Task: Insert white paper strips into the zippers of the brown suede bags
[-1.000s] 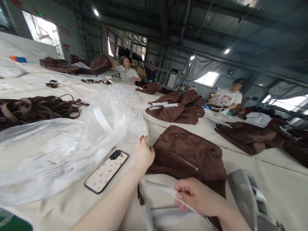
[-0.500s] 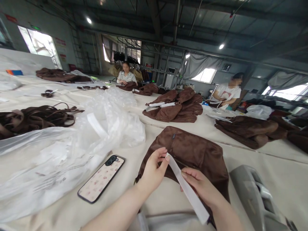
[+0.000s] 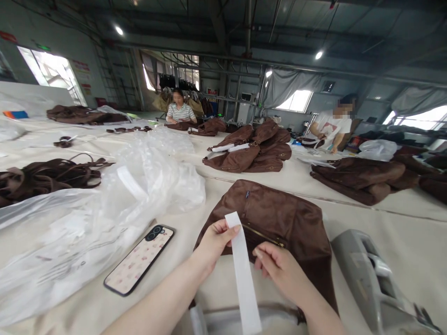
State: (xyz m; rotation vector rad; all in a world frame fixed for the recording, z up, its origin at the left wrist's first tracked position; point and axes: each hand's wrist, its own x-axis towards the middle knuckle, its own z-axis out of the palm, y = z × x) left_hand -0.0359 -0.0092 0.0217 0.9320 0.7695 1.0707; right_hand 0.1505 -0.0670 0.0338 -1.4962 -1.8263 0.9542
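Observation:
My left hand pinches a white strip between thumb and fingers near its upper end, and the strip hangs down toward me. To the right of the strip, apart from it, is my right hand. Its fingers are curled in with the thumb against them; whether anything small is between them is hidden. Beneath and beyond both hands lies a brown bag with a gold zipper. At its near side a handle wrapped in clear plastic shows.
A phone in a patterned case lies to the left, beside crumpled clear plastic. Brown straps are heaped farther left. On the right stands a grey tape dispenser. More brown bags are piled beyond; two people work farther back.
My right hand has come off the strip. The strip has swung from slanting rightward to hanging nearly straight, its top end now showing above my left fingers. The view has shifted slightly.

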